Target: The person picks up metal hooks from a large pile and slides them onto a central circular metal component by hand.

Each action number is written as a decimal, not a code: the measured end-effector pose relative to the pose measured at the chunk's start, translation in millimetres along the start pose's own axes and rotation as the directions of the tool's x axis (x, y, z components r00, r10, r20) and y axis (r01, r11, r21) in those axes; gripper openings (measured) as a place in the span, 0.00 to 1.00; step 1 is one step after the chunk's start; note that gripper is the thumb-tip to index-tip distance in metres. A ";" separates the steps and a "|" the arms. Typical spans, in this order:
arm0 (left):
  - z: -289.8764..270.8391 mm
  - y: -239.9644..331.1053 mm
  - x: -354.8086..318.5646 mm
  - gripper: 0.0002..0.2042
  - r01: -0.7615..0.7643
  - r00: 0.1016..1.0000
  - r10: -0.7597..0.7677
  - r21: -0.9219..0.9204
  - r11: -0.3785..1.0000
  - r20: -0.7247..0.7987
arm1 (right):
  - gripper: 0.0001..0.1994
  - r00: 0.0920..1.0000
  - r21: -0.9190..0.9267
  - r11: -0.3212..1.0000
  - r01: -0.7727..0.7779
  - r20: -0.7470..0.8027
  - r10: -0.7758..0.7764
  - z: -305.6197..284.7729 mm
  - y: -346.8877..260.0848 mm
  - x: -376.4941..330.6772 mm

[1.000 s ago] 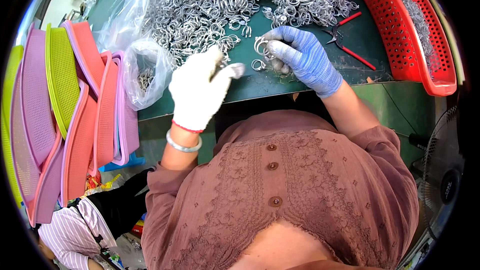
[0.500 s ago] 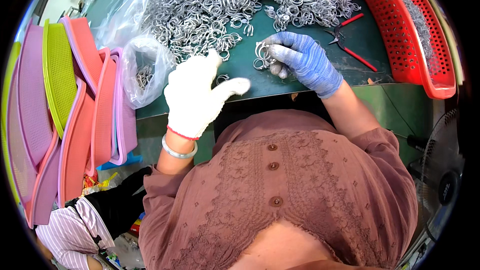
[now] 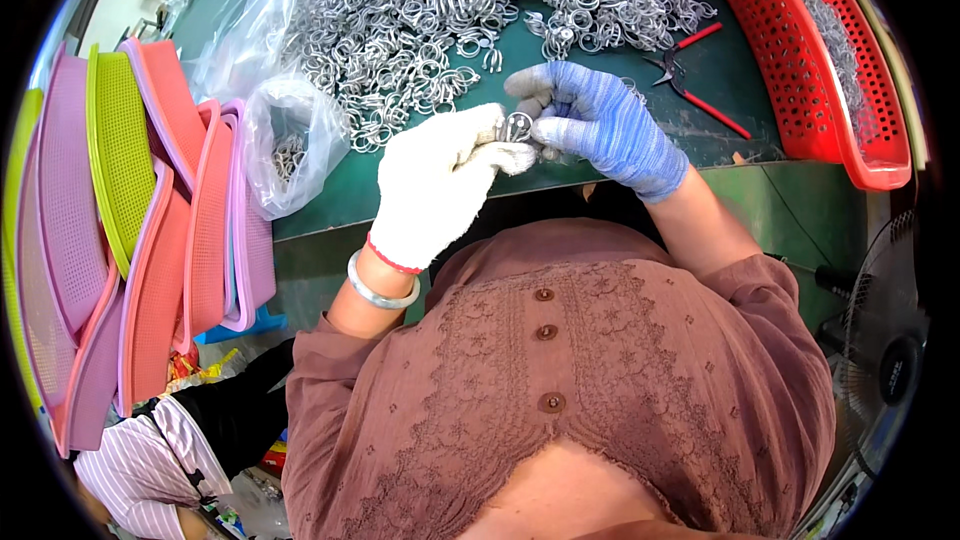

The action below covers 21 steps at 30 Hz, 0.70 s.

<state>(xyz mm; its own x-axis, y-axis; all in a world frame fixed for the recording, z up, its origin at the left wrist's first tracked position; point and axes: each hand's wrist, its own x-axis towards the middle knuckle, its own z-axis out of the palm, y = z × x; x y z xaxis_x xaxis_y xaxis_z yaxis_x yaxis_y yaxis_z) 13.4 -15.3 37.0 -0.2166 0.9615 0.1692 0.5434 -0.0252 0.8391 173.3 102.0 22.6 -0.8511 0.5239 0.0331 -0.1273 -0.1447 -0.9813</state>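
Note:
My left hand (image 3: 435,175), in a white glove with a red cuff edge, pinches a small grey metal ring piece (image 3: 517,127) between thumb and fingers. Against the piece's other side close the thumb and fingers of my right hand (image 3: 610,130), which wears a blue glove with greyed fingertips. Both hands meet over the near edge of the green table (image 3: 320,202). The fingers cover part of the piece, so its full shape is hidden. Beyond them spreads a large pile of similar metal ring pieces (image 3: 440,10).
Red-handled pliers (image 3: 675,75) lie at the right, beside a red perforated basket (image 3: 760,30). A clear plastic bag (image 3: 305,175) with some ring pieces sits at the left, near stacked coloured baskets (image 3: 150,270). Another person (image 3: 150,460) is at lower left; a fan (image 3: 895,370) stands lower right.
My left hand has moved right and closed on the ring piece held by my right hand. The right hand has turned slightly, its fingers now over the piece.

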 end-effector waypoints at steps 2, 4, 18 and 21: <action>4.8 -9.3 -3.0 0.06 -0.047 0.997 0.043 -0.054 0.997 -0.070 | 0.20 1.000 -0.006 1.000 0.001 0.006 -0.001 -1.1 1.9 -0.2; 7.6 -18.9 -4.2 0.08 -0.083 0.990 0.071 -0.098 0.992 -0.120 | 0.21 1.000 -0.014 1.000 0.004 0.013 -0.004 -2.5 1.1 -0.3; 8.3 -22.3 -1.8 0.09 -0.167 0.980 0.163 -0.028 0.986 -0.115 | 0.16 0.967 -0.278 0.936 0.217 -0.067 -0.244 6.6 7.3 0.9; 3.5 -18.2 1.4 0.08 -0.300 0.940 0.332 0.272 0.914 -0.079 | 0.16 0.948 -0.373 0.887 0.273 -0.051 -0.313 7.3 8.7 0.9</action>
<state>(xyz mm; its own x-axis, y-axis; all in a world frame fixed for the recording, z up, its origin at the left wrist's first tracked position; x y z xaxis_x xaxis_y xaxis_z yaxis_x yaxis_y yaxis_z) 6.1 -12.5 20.1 -0.0875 0.8737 0.4785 0.7821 -0.2372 0.5762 167.7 95.1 15.5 -0.7412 0.5852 0.3289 -0.1551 0.3274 -0.9321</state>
